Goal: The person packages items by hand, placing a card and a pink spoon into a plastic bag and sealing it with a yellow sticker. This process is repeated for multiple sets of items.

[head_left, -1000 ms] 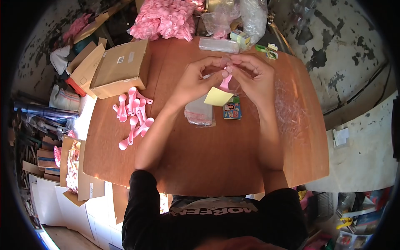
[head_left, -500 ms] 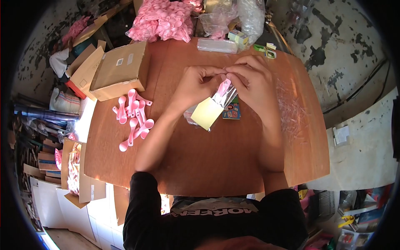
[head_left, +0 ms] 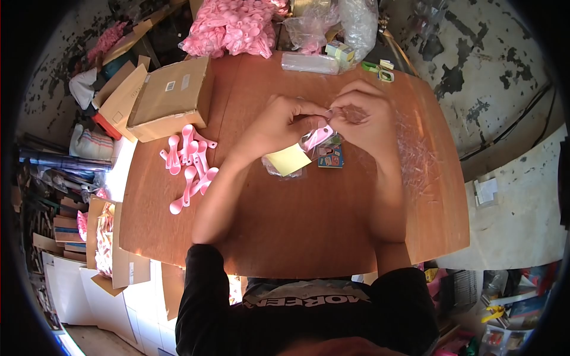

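Note:
My left hand (head_left: 290, 121) is closed on the top of a clear plastic packet. Inside the packet are a pink spoon (head_left: 319, 137) and a pale yellow card (head_left: 287, 159). Thumb and finger of my right hand (head_left: 363, 115) are pinched together, touching my left fingertips at the packet's upper edge; what they hold is too small to make out. Under the packet lies a small blue printed card (head_left: 330, 158) on the brown table (head_left: 285, 225). Clear plastic (head_left: 275, 168) shows beneath the yellow card.
Several pink spoons (head_left: 191, 159) lie left of my left arm. A cardboard box (head_left: 172, 98) stands at the back left. Behind are a heap of pink spoons (head_left: 231, 29), plastic bags (head_left: 358, 26) and green scissors (head_left: 377, 71). Thin clear strips (head_left: 415, 157) lie at right.
The packet has tilted, its yellow card swinging up and to the left. My right hand's fingers have curled in more, and more of the blue card shows.

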`<state>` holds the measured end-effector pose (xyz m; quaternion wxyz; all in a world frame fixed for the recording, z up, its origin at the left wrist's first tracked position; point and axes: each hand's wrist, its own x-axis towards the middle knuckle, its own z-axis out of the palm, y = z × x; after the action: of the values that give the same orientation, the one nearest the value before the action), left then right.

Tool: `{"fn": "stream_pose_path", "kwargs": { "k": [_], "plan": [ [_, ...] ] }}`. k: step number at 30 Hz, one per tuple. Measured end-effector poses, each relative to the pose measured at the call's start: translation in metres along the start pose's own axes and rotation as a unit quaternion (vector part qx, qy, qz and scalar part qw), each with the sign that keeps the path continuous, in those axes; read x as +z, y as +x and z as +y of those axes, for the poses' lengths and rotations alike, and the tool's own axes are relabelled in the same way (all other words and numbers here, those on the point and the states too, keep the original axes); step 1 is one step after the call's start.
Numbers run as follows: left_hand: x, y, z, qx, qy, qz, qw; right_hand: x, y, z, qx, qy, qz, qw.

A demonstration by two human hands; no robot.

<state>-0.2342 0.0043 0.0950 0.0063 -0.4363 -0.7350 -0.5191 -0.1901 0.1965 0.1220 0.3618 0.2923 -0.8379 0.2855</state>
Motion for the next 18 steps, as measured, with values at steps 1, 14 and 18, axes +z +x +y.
{"fn": "stream_pose_path", "kwargs": {
  "k": [1, 14, 18],
  "plan": [
    [-0.002, -0.001, 0.001, -0.001, -0.001, 0.001, 1.0, -0.002, -0.001, 0.005, 0.025, 0.098, 0.024, 0.995],
    [-0.012, 0.003, -0.008, -0.014, -0.072, 0.183, 0.98, 0.004, -0.091, 0.19, 0.319, -0.159, -0.092, 0.93],
    [-0.01, 0.0, -0.013, -0.023, -0.03, 0.184, 0.982, 0.001, -0.088, 0.162, 0.332, -0.188, 0.001, 0.924]
  ]
}}
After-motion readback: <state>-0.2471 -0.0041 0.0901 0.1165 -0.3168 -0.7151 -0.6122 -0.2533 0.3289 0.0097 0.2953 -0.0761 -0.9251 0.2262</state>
